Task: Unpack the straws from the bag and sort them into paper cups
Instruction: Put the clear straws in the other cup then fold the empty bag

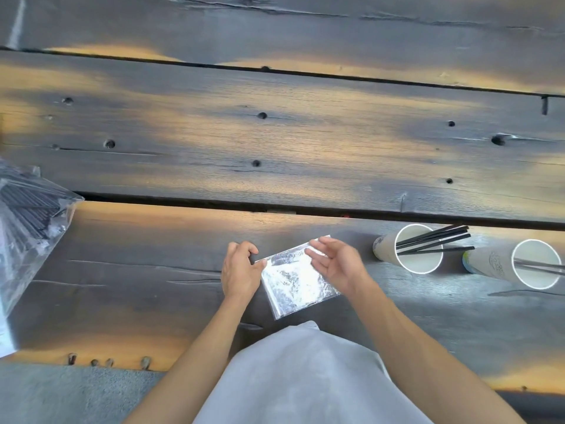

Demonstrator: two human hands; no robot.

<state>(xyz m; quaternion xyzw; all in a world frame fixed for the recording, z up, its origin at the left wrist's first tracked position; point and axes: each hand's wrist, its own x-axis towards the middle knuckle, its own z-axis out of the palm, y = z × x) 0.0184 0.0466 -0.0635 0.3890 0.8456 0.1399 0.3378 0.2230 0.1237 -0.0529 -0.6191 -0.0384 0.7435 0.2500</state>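
Centrally, near the person's edge of the dark wooden plank tabletop (305, 142), a small clear plastic bag (295, 280) lies flat and looks folded. The left hand (240, 272) rests at the bag's left edge, its thumb and curled fingers pinching the upper left corner. The right hand (334, 261) hovers over the bag's upper right corner, palm turned up and fingers loosely spread, gripping nothing. To the right stand two white paper cups: the nearer cup (408, 249) holds several black straws (434, 240) that lean out to the right, and the farther cup (519, 264) at the frame's edge holds a few more. Well apart at the far left lies a larger clear bag (29, 215) still packed with dark straws.
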